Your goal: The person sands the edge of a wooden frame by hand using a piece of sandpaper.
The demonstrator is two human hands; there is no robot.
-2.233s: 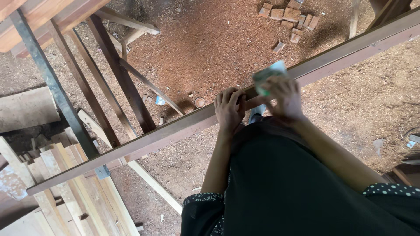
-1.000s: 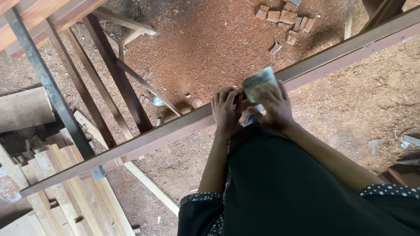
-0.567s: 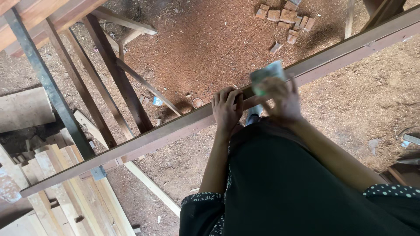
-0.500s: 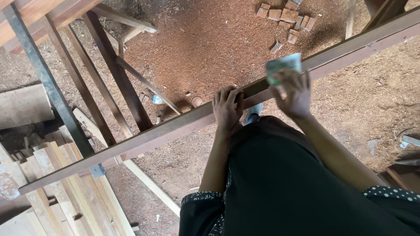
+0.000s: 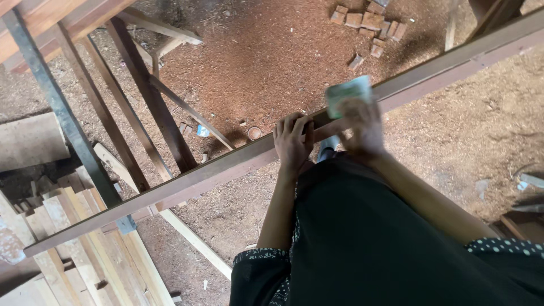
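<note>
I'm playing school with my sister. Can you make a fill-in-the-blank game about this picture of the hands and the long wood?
1. The left hand grips a long wooden ____.
2. The right hand presses a pale green sheet on the ____ side of the left hand.
3. The ground below is covered in reddish ____.
4. Small wooden blocks lie in a heap near the ____ edge of the picture.

Missing words: beam; right; sawdust; top

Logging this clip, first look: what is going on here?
A person stands over a long wooden beam that runs diagonally above a sawdust-covered floor. The left hand grips the beam's edge, while the right hand presses a pale green sheet, motion-blurred, against its top. Stacked planks lie lower left, small wooden blocks beyond.
</note>
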